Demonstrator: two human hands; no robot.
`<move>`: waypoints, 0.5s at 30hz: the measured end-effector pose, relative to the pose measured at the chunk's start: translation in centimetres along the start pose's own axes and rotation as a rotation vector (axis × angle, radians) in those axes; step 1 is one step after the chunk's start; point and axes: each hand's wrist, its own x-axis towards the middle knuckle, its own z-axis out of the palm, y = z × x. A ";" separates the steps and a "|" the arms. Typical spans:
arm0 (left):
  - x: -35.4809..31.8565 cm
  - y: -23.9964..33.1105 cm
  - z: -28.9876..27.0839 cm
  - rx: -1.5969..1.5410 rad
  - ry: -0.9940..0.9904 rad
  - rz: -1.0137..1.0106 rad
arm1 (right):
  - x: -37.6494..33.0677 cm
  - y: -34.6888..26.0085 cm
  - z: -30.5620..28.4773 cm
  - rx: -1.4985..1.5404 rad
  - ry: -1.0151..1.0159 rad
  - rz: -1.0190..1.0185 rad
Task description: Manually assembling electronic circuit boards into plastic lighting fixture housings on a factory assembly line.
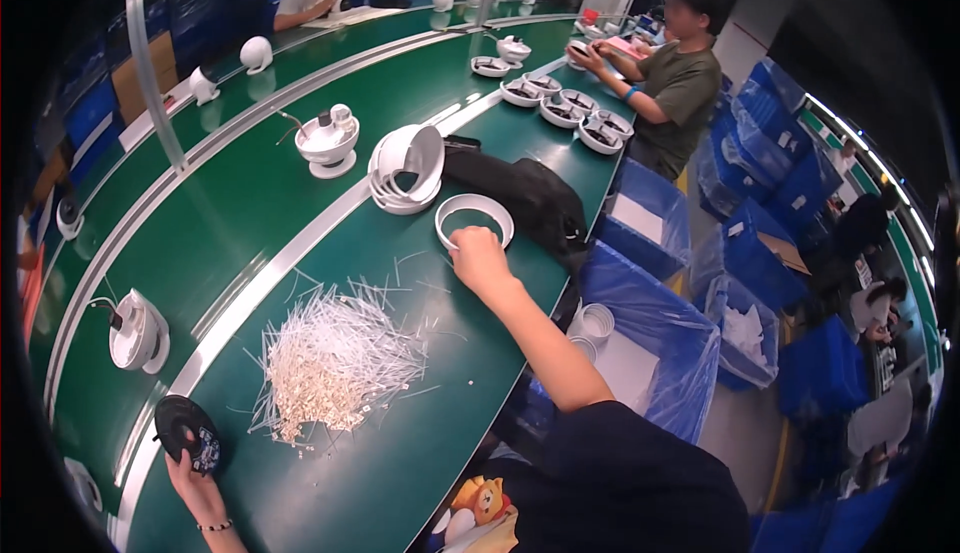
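My left hand point(197, 488), at the lower left, grips a black round housing point(178, 415) with a circuit board showing on its lower side. My right hand point(482, 261) is closed on the near left edge of a white plastic ring point(505, 215), which rests on the green bench. Between the hands lies a heap of thin white strips point(340, 343) with small cream-coloured bits toward its near side; they look like cable ties. Behind the ring stand nested white bowl-shaped shells point(408, 168), beside a crumpled black bag or cloth point(520, 198).
A conveyor point(250, 143) on the left carries white round assemblies point(328, 141) with wires. White dishes with black parts point(560, 108) sit farther along the bench, near a standing co-worker point(680, 73). Lined blue bins point(650, 303) line the bench's right side.
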 end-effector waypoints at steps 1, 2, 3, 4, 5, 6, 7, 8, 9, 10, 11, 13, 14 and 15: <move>0.0 -0.3 0.2 0.013 -0.011 -0.001 | 0.0 -0.2 -0.5 -0.006 0.021 -0.009; -0.2 -0.7 0.6 0.023 0.020 0.018 | -0.5 -0.1 -1.3 0.000 0.040 -0.013; -0.3 -0.7 0.7 0.019 0.012 0.019 | -0.7 -0.7 -2.5 0.027 0.083 -0.036; -0.5 -0.8 0.5 0.022 -0.005 0.020 | -0.8 -1.2 -3.3 0.056 0.121 -0.061; -0.7 -0.8 0.3 0.026 -0.017 0.020 | -1.0 -1.7 -3.9 0.133 0.209 -0.142; -0.9 -0.7 -0.5 0.019 -0.010 -0.002 | -1.2 -3.6 -5.0 0.248 0.205 -0.139; -0.9 -0.7 -0.7 0.018 -0.030 -0.004 | -1.5 -5.4 -5.9 0.366 0.198 -0.138; -0.7 -0.7 -0.9 0.020 -0.042 -0.007 | -1.7 -6.2 -5.7 0.443 0.245 -0.230; -0.4 -0.9 -1.0 0.017 -0.055 0.000 | -1.7 -7.2 -5.5 0.482 0.267 -0.326; -0.2 -0.8 -0.1 0.014 -0.075 0.017 | -1.9 -8.4 -5.1 0.534 0.277 -0.425; -1.4 0.9 0.4 0.028 -0.040 0.052 | -2.1 -11.0 -4.7 0.650 0.312 -0.503; -1.4 1.3 2.1 -0.052 0.014 0.008 | -2.4 -13.7 -3.9 0.628 0.199 -0.724; -0.4 0.5 2.9 -0.068 -0.013 0.018 | -2.8 -14.5 -3.9 0.602 0.075 -0.779; 0.2 -0.2 3.0 -0.082 -0.016 0.019 | -3.3 -15.6 -3.0 0.626 0.017 -0.880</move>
